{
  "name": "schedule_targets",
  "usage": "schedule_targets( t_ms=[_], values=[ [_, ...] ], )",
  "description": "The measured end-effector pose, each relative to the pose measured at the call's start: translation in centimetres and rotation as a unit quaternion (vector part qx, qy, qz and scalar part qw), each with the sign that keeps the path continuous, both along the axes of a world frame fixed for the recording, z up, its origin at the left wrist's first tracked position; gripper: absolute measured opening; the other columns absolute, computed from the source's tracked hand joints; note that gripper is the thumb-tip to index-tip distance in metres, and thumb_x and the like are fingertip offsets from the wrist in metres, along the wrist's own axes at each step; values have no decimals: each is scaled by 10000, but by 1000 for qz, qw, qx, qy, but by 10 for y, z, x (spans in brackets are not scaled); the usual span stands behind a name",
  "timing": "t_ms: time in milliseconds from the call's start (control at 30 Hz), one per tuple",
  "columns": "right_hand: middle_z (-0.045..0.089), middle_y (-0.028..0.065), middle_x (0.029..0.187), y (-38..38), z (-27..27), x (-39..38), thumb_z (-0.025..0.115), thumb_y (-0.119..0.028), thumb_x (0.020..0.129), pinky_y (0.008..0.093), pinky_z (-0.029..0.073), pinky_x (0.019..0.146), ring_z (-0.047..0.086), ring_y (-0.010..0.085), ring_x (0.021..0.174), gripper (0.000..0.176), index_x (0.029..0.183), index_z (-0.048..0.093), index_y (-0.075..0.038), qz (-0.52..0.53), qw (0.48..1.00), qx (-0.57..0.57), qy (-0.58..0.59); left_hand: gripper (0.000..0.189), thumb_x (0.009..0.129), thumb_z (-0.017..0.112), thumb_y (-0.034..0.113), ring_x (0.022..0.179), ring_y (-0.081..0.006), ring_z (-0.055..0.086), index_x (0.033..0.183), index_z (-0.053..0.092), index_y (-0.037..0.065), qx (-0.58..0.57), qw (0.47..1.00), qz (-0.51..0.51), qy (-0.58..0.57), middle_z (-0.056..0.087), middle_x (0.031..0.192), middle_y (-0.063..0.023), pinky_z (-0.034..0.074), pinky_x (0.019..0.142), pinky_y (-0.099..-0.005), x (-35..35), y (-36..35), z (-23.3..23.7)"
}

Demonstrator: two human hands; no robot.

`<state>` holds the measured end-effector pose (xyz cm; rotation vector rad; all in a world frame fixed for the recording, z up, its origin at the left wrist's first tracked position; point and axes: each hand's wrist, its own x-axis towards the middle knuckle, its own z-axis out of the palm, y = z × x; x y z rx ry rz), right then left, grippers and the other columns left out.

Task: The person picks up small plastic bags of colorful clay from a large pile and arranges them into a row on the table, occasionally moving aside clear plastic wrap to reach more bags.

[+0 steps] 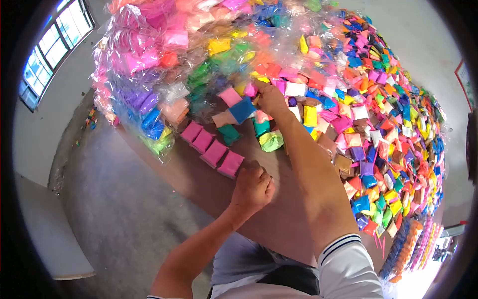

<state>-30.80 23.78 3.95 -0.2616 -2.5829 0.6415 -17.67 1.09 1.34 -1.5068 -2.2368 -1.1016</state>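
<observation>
My left hand (253,188) is closed in a loose fist over the table, beside the near end of a row of several pink packets (215,152). Whatever its fingers may hold is hidden. My right hand (272,99) reaches forward into the edge of the pile, its fingers bent down close to a small pink packet (251,90); I cannot make out what they grip. Left of that hand lie a blue packet (242,109), a light pink packet (229,96) and a dark green packet (229,134). A light green packet (271,141) rests below its wrist.
A large heap of small coloured packets (368,129) spreads over the right of the brown table (279,219). Clear plastic bags of packets (144,60) are piled at the back left. Bundled strips (403,249) stand at the lower right. The grey floor (134,209) lies beyond the table's left edge.
</observation>
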Motion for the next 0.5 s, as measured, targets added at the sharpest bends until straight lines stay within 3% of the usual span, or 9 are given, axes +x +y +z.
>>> schedule_targets(
  t_ms=[67,167,267,367,500],
  values=[
    [671,215,978,4,-9,-13,643,-69,773,426,534,816,651,361,924,505,1275,604,-100,-6,1000,-26,17,190,729,689,91,700,-320,542,625,536,49,2,1000,2,-3,510,713,-123,407,653,-474,0,1,-1],
    [671,209,900,4,-19,-31,625,-121,804,441,539,789,653,371,867,358,1157,636,-65,-57,991,98,78,180,737,691,96,727,-309,543,643,542,58,-6,1000,13,0,513,747,-113,408,667,-458,2,2,-6],
    [678,209,901,2,-26,-43,595,-179,830,458,542,789,660,375,881,245,1033,638,-49,-129,986,107,-13,167,751,690,104,763,-301,540,664,554,60,-21,1000,11,3,512,782,-106,408,695,-447,-1,2,-7],
    [675,220,928,4,-20,-47,569,-207,844,472,542,795,663,367,925,238,1000,633,-39,-102,986,75,-110,162,765,685,115,784,-302,538,675,563,57,-48,999,14,-8,515,801,-106,410,714,-443,2,0,-7],
    [680,222,929,13,-25,-52,627,-221,802,471,545,794,670,377,908,252,981,641,-44,-84,991,52,-91,169,775,679,127,779,-304,540,670,565,59,-47,999,19,-1,523,794,-107,411,706,-442,2,1,-5]
  ],
)
